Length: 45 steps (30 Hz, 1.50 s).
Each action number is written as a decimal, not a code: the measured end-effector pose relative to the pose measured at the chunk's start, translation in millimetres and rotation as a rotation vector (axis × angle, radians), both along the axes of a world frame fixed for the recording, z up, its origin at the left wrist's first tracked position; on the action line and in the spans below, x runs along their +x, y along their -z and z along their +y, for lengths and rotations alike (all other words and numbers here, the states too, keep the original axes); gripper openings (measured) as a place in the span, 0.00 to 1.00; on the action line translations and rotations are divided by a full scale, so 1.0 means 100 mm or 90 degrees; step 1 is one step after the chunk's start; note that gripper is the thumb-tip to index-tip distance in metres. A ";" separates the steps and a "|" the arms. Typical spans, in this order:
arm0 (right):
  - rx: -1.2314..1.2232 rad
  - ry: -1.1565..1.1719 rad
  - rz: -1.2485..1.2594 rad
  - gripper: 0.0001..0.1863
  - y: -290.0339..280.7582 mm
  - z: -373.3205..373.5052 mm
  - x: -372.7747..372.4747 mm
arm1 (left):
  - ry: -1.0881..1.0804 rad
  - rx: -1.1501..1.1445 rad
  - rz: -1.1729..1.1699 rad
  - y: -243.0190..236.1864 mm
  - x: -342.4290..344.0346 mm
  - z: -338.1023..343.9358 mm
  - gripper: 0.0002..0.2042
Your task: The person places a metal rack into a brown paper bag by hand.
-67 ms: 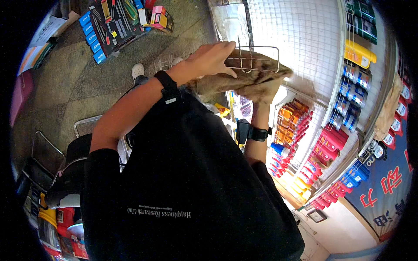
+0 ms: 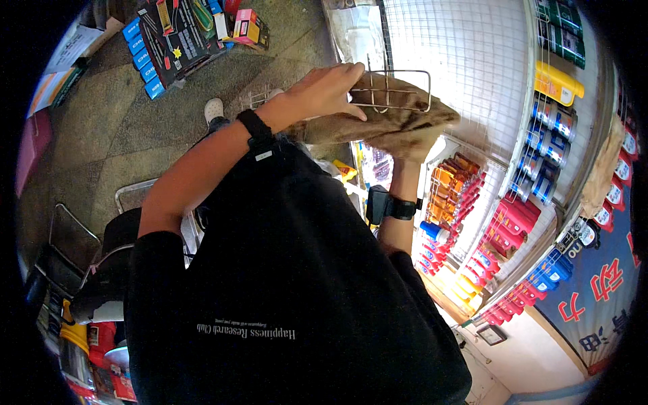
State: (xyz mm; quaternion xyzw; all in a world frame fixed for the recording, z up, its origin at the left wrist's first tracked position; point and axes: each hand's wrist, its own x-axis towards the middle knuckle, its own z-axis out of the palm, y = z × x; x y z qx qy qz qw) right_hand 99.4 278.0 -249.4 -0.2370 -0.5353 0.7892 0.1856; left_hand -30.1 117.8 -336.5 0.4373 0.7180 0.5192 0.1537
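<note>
My left hand [image 2: 324, 91] is closed on a bare metal wire rack [image 2: 429, 91], its fingers over the near end of the wires and its thumb below. A brown cloth [image 2: 405, 125] lies bunched against the rack, partly behind its wires. From below, my right wrist [image 2: 408, 169] runs up into this cloth, which covers my right hand and hides its fingers. The cloth is wrapped over that hand and held against the rack.
A white wire-grid panel [image 2: 466, 81] stands just beyond the rack. Shelves of red bottles [image 2: 516, 223] and blue cans [image 2: 540, 158] line the right. Stacked boxes [image 2: 179, 50] sit on the floor at the far left. Nearer left is a metal-framed chair [image 2: 74, 226].
The cloth has shifted slightly right along the rack, its tip reaching farther out. The rack has tipped a little; my left hand keeps its hold.
</note>
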 end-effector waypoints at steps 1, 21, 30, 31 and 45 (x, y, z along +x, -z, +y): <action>0.008 0.118 -0.016 0.24 -0.07 -0.04 -0.02 | -0.035 0.049 0.038 0.02 0.01 -0.01 0.34; 0.838 -0.066 -0.251 0.22 -0.08 -0.15 -0.24 | 0.156 -0.138 -0.074 -0.18 -0.28 -0.25 0.19; 0.869 -0.087 -0.273 0.20 -0.15 -0.14 -0.31 | 0.195 -0.116 -0.122 0.02 -0.22 -0.26 0.29; 0.875 -0.091 -0.280 0.20 -0.12 -0.14 -0.32 | 0.192 -0.164 -0.149 -0.13 -0.25 -0.28 0.29; 0.893 0.022 -0.226 0.17 -0.02 -0.32 -0.36 | 0.120 -0.005 -0.059 0.10 -0.29 -0.15 0.18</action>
